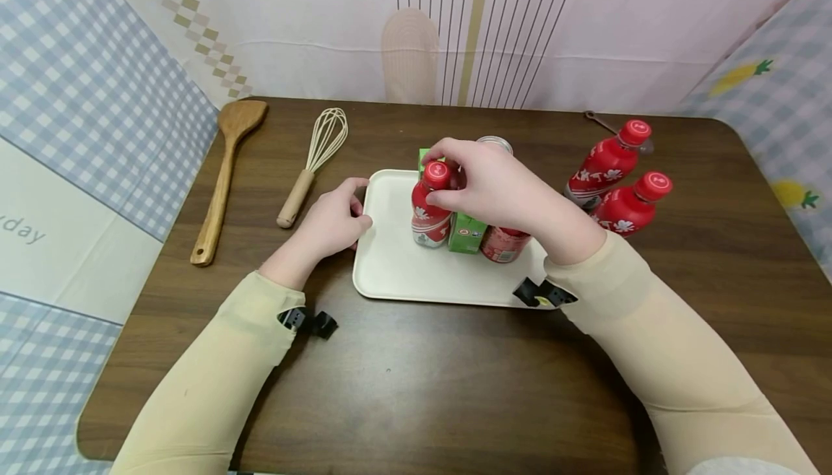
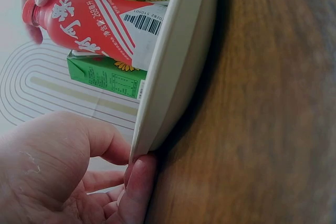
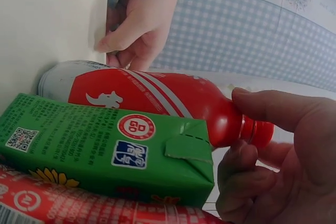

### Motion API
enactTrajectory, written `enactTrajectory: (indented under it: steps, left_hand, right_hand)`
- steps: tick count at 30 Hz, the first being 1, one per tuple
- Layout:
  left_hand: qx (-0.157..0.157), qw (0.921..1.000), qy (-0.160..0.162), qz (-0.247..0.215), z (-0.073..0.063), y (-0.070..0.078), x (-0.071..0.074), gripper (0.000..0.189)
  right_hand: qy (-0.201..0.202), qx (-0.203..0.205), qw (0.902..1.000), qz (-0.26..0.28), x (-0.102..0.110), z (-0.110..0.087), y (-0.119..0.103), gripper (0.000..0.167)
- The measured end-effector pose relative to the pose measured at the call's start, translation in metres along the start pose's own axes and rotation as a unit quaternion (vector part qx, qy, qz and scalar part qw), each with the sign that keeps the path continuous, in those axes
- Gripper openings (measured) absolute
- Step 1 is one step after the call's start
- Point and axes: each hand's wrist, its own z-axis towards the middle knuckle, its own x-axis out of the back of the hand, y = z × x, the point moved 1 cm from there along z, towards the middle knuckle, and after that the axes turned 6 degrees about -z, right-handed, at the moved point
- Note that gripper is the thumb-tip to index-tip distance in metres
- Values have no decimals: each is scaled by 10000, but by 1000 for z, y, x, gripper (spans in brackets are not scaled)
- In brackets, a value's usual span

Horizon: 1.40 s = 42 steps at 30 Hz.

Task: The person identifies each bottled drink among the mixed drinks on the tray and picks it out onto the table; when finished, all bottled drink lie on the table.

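Observation:
My left hand [image 1: 331,221] pinches the left rim of a cream tray [image 1: 390,276], as the left wrist view shows up close. Over the tray, my right hand [image 1: 490,182] holds a red drink bottle [image 1: 429,215] by its neck, just below the cap. That bottle stands upright on the tray. Beside it is a green drink carton [image 3: 105,150], with another green carton [image 2: 107,74] on its far side. A second red container [image 1: 503,245] with printed text stands right of the near carton, its top hidden by my right hand.
Two more red bottles [image 1: 604,164] stand on the wooden table right of the tray, with a dark-handled utensil [image 1: 599,121] behind them. A whisk [image 1: 312,164] and a wooden spatula [image 1: 227,172] lie at the left. Behind my right hand shows a round metal lid [image 1: 497,143].

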Motion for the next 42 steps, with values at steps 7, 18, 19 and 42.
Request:
enactTrajectory:
  steps: [7, 18, 19, 42]
  left_hand:
    - [-10, 10000, -25, 12, -1, 1, 1, 64]
    - [-28, 10000, -6, 30, 0, 1, 2, 64]
    - [-26, 10000, -8, 26, 0, 1, 2, 64]
    - [-57, 9999, 5, 143, 0, -1, 1, 65]
  right_hand:
    - [37, -159, 9999, -42, 0, 0, -2, 37]
    - [386, -289, 9970, -598, -2, 2, -2, 36]
    - [378, -293, 9970, -602, -2, 2, -2, 36]
    - [29, -470, 9985, 285, -5, 3, -1, 35]
